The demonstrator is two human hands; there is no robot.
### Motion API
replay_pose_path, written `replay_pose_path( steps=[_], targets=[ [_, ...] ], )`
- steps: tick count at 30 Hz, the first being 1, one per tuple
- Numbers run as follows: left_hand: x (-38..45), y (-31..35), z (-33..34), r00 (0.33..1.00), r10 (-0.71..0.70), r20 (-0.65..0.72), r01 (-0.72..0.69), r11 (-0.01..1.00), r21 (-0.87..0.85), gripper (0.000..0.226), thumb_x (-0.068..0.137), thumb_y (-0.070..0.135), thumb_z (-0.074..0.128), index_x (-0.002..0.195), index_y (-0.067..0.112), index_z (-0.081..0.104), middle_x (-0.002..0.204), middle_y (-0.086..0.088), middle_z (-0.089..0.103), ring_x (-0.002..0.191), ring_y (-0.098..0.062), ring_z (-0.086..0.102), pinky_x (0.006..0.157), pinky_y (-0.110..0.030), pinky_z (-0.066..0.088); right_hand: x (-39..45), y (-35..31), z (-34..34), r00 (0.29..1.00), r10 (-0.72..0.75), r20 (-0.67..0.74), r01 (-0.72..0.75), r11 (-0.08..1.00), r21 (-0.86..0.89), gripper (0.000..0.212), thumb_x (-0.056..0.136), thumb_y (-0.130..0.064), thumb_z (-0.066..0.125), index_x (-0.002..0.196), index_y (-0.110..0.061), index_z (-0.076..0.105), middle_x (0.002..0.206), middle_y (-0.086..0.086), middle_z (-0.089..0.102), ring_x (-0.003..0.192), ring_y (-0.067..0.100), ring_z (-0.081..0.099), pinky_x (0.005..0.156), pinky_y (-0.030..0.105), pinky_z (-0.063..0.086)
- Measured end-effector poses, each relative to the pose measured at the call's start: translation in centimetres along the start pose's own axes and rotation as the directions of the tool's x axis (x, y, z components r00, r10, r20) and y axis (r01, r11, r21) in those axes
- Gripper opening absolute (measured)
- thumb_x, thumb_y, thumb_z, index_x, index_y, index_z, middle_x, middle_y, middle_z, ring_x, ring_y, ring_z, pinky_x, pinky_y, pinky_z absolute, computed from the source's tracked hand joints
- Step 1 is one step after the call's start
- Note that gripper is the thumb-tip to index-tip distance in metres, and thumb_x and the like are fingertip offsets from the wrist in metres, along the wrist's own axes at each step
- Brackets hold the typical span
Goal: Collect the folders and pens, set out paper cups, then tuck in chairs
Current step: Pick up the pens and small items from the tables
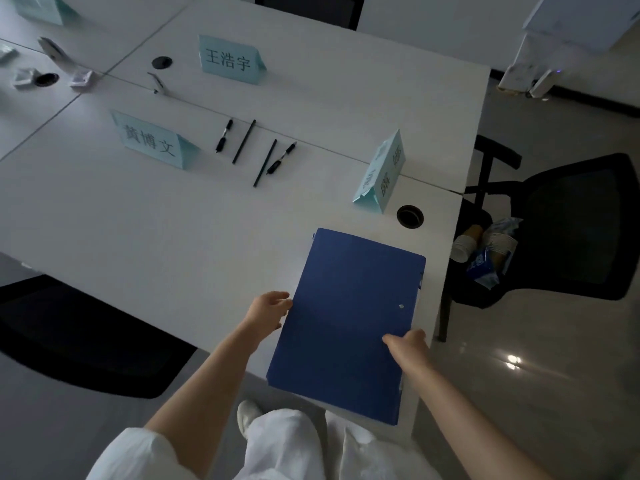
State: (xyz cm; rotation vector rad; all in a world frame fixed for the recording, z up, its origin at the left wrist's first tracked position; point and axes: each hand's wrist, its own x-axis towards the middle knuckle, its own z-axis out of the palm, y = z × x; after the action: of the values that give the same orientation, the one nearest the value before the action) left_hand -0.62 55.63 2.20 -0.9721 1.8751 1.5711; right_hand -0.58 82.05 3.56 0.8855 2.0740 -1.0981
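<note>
Folder (349, 320): lower centre, stiff, light, probably slick; best held by its long edges.
Left hand (268, 311): grip curled on left edge.
Right hand (408, 344): pinching right edge.

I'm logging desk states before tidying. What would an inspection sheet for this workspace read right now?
Surface: white table, with cable ports.
Job's things: blue folder overhanging the near edge; two pens and two pencils mid-table; paper cups on chair.
Clutter: name cards; small packets far left.
Hands: left hand and right hand grip the folder's sides.
Cables: nothing seen.
Surroundings: tiled floor, more chairs.
</note>
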Motion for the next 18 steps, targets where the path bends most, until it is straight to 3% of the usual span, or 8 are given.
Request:
replay_pose_path(
  steps=[2, 7, 12, 15, 18],
  targets=[
    [-0.3, 0.4, -1.6, 0.997, 0.072, -0.016, -0.073, 0.996, -0.047, 0.033, 0.097, 0.014, 0.055, 0.129, 0.006, 0.057, 0.116, -0.011, 0.065, 0.108, -0.026, 0.062, 0.093, -0.042, 0.052, -1.4, -1.1, 0.7, 0.995, -0.066, -0.075, 0.059, 0.995, -0.082, 0.042, 0.087, -0.018, 0.060, 0.119, -0.004, 0.036, 0.101, 0.005, 0.053, 0.084, 0.019, 0.057, 0.073, 0.036, 0.050],
    [-1.2, 0.9, -8.0, 0.980, 0.190, -0.068, -0.195, 0.976, -0.093, 0.021, 0.097, 0.005, 0.049, 0.114, 0.008, 0.061, 0.103, -0.008, 0.070, 0.095, -0.023, 0.067, 0.089, -0.040, 0.054, -5.3, -4.6, 4.4, 0.964, -0.212, -0.162, 0.184, 0.967, -0.173, 0.079, 0.087, -0.027, 0.059, 0.150, -0.009, 0.014, 0.146, 0.009, 0.038, 0.123, 0.027, 0.048, 0.096, 0.039, 0.046],
    [-1.2, 0.9, -14.8, 0.963, 0.248, -0.105, -0.251, 0.968, -0.016, 0.025, 0.092, 0.003, 0.047, 0.107, 0.012, 0.065, 0.095, -0.003, 0.073, 0.081, -0.017, 0.066, 0.076, -0.032, 0.053, -8.6, -8.3, 9.2, 0.947, -0.319, -0.045, 0.314, 0.944, -0.104, 0.058, 0.094, -0.022, 0.052, 0.145, -0.012, 0.027, 0.143, 0.008, 0.043, 0.094, 0.015, 0.050, 0.064, 0.023, 0.039],
    [-0.7, 1.4, -18.0, 0.954, 0.273, -0.122, -0.268, 0.962, 0.059, 0.027, 0.090, 0.003, 0.048, 0.107, 0.012, 0.067, 0.093, -0.004, 0.073, 0.077, -0.018, 0.065, 0.069, -0.029, 0.050, -9.5, -10.3, 12.3, 0.932, -0.363, 0.004, 0.361, 0.923, -0.134, 0.049, 0.093, -0.022, 0.052, 0.139, -0.013, 0.037, 0.135, 0.005, 0.050, 0.093, 0.012, 0.049, 0.068, 0.024, 0.039],
    [0.3, 2.4, -20.3, 0.940, 0.306, -0.150, -0.285, 0.948, 0.145, 0.026, 0.088, 0.004, 0.050, 0.104, 0.014, 0.068, 0.090, -0.004, 0.075, 0.074, -0.018, 0.065, 0.071, -0.030, 0.052, -9.7, -12.8, 14.2, 0.923, -0.385, 0.020, 0.383, 0.911, -0.152, 0.044, 0.092, -0.020, 0.052, 0.135, -0.010, 0.044, 0.119, 0.001, 0.055, 0.092, 0.012, 0.051, 0.072, 0.025, 0.039]
  ],
)
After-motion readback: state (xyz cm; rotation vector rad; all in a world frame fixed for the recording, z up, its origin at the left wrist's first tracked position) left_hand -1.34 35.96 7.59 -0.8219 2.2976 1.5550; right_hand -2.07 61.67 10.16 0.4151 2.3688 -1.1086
